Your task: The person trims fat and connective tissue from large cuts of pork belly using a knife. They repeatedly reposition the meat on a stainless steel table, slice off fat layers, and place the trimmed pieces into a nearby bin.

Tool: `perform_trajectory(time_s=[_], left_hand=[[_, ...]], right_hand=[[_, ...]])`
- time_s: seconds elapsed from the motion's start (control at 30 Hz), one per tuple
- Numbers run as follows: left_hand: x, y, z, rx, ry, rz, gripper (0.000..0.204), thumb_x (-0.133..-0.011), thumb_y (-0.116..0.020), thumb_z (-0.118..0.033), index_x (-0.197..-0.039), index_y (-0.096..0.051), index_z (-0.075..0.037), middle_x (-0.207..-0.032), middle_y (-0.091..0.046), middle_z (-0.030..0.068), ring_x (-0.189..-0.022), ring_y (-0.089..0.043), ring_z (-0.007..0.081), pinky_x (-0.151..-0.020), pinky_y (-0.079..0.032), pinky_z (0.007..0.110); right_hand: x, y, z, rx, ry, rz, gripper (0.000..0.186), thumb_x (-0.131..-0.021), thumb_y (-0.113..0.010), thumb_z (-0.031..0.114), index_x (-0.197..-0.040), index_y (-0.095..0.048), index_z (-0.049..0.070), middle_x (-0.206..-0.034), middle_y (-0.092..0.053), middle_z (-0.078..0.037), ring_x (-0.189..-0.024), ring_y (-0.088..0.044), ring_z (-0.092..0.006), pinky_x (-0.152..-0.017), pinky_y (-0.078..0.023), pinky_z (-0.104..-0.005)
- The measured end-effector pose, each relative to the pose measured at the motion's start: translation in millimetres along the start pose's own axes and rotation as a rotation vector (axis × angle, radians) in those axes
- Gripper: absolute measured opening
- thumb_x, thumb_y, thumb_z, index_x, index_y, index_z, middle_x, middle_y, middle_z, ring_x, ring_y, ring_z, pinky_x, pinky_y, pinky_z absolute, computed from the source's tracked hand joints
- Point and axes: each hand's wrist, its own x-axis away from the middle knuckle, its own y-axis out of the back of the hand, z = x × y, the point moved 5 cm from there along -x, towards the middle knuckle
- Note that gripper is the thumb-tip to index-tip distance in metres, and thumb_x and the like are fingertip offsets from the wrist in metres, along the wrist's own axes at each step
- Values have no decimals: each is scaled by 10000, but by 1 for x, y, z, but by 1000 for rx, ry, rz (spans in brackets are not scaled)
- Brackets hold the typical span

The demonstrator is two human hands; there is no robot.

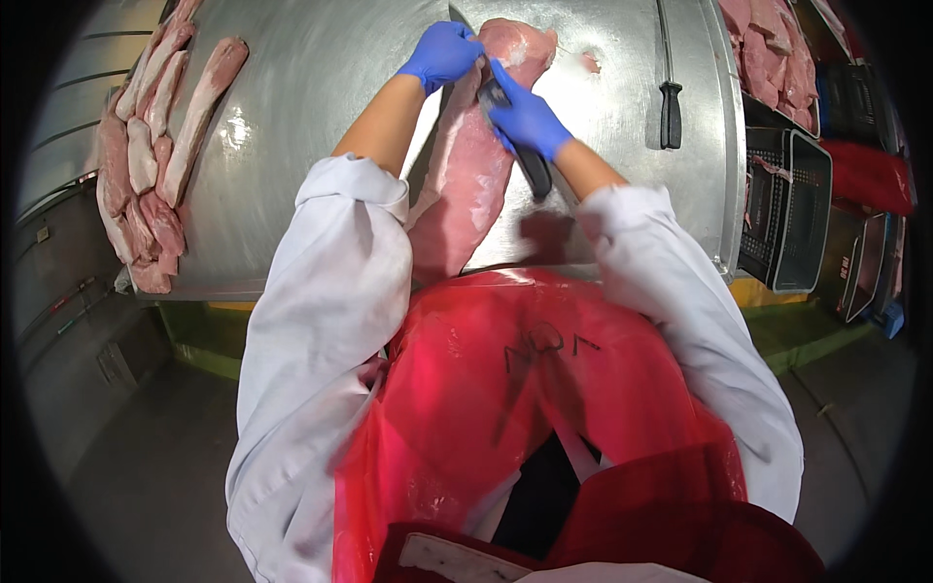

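Observation:
A long, pale pink piece of meat (465, 199) lies lengthwise on the metal table in front of me, its near end at the table's edge. At its far end, my left hand (442, 55), in a blue glove, is closed with the fingertips pinched on the meat's edge. My right hand (528, 119), also blue-gloved, grips the black handle of a knife (534, 175) over the meat's right side. The knife points away and to the left; most of the blade is hidden by the meat and my left hand, with a tip showing beyond it.
Several long meat strips (146, 165) are heaped at the table's left edge. A sharpening steel with a black handle (671, 117) lies right of the meat, near a small scrap (590, 62). Past the right edge stand a grey crate (805, 209) and a container of meat (773, 53).

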Motion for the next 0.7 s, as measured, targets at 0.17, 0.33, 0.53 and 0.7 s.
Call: perform_trajectory(time_s=[0.17, 0.33, 0.53, 0.7], left_hand=[[3, 18, 6, 110, 9, 18, 195, -836, -646, -193, -829, -693, -5, -781, -668, 57, -742, -601, 132, -694, -483, 309], [-3, 2, -7, 190, -63, 21, 145, -852, -631, -154, -820, -693, -27, -768, -663, 41, -713, -589, 112, -661, -468, 275], [4, 7, 3, 535, -27, 69, 125, -855, -595, -77, -904, -663, 15, -722, -579, 39, -667, -521, 104, -655, -450, 258], [-3, 10, -12, -229, -334, -84, 260, -927, -583, -247, -797, -724, -73, -815, -686, 208, -716, -643, 284, -676, -518, 391]], right_hand=[[61, -19, -24, -94, 13, 93, 784, -926, -552, 118, -1609, -206, 286, -783, -671, -121, -596, -624, -163, -609, -548, -324], [-15, -15, 16, -222, 48, -45, 779, -945, -513, 130, -1619, -142, 254, -771, -657, -96, -554, -593, -175, -565, -538, -328], [46, -40, -29, 24, 114, -87, 829, -882, -592, 95, -1612, -214, 205, -828, -712, -104, -592, -636, -134, -625, -551, -295], [15, -30, 12, 66, 1, -46, 812, -894, -590, 72, -1607, -225, 210, -779, -691, -113, -573, -640, -161, -638, -571, -329]])
